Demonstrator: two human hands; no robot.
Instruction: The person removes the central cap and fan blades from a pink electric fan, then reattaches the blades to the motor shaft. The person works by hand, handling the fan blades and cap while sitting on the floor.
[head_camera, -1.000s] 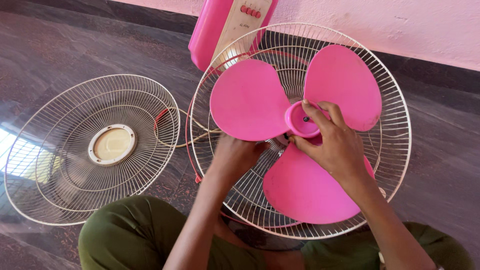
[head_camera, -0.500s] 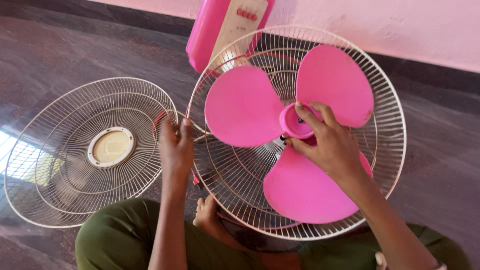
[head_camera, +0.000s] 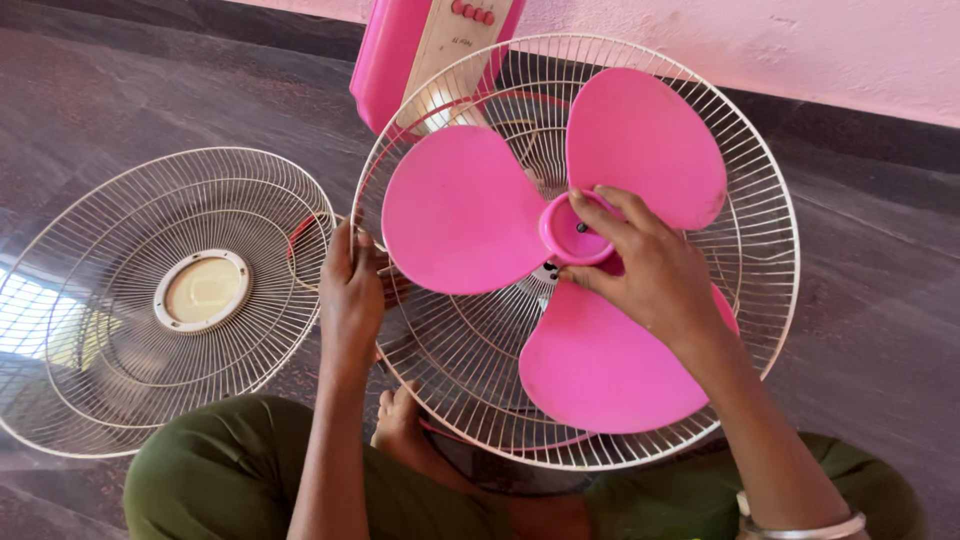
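Right hand (head_camera: 655, 275) fingers pinch pink blade hub (head_camera: 575, 230); left hand (head_camera: 350, 295) fingers together, gripping rear guard rim (head_camera: 362, 215); detached front guard (head_camera: 165, 300) just beyond left fingertips.

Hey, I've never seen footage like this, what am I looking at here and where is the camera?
The camera sits on a person's head and looks down at their own two hands. They sit on a dark floor with a pink fan taken partly apart. The right hand has its grip on the pink hub of the three-blade propeller, which lies in the rear wire guard. The left hand holds that guard's rim. The loose front guard lies to the left.
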